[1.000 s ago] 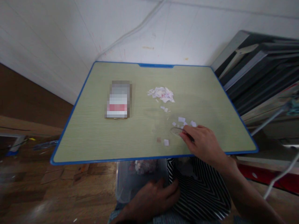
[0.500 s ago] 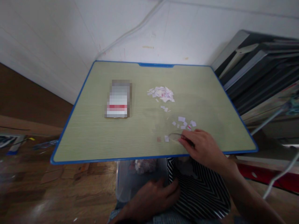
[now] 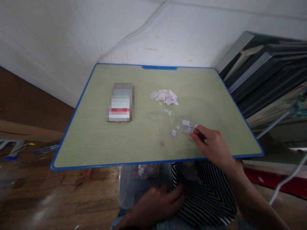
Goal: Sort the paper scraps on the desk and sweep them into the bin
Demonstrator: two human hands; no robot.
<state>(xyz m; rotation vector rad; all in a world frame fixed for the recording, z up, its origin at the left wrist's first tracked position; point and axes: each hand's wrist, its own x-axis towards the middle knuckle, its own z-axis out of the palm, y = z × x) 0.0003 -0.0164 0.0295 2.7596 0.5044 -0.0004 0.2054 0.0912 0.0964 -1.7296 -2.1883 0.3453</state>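
My right hand [image 3: 211,143] is closed on a pair of tweezers [image 3: 200,135] over the near right of the small table. The tweezers' thin tips are smeared by motion among several loose white paper scraps [image 3: 185,122]. A separate square scrap [image 3: 174,133] lies just left of the tips. Farther back is a heaped pile of torn paper bits [image 3: 165,96], with a few small pieces in front of it. My left hand [image 3: 159,201] rests low at my lap below the table edge, its fingers loosely apart and holding nothing that I can see.
A pixelated phone-like object [image 3: 120,103] lies on the left of the blue-rimmed table [image 3: 91,147]. Under the near edge are a clear plastic bin [image 3: 124,188] and a striped cloth [image 3: 206,195]. Dark flat panels [image 3: 266,70] lean at the right, and a white wall stands behind.
My right hand with the tweezers has moved slightly right and away from me. The square scrap now lies farther back, nearer the loose group. My left hand stays put.
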